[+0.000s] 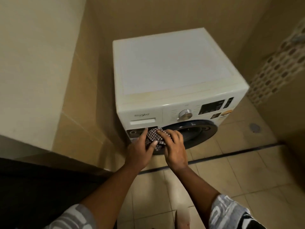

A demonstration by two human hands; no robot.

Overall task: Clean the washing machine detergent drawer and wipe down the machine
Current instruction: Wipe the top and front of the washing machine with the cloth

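Patterned sleeves [229, 212] frame the near edge, with both bare forearms reaching away toward the washer [165, 66]. Between the hands is a bunched checked cloth [154, 136], held against the washer's front, at the right end of a dark drawer recess [134, 132]. The left hand [140, 151] grips the cloth from the left: thumb laid across its near fold, forefinger stretched up to the recess edge, the other fingers hidden behind the fabric. The right hand [175, 146] covers the cloth from the right, fingers curled over it and lying close together. The recess sits at the front's left end, under a white panel bearing the brand name; whether the drawer itself is in it cannot be told. Right of the hands lies the dark round door [198, 131]; above it are a silver dial [185, 114] and a black display [212, 107]. The washer stands in a far corner on a beige tiled floor [247, 179], a tiled wall [33, 63] to the left and a perforated screen [277, 68] to the right.
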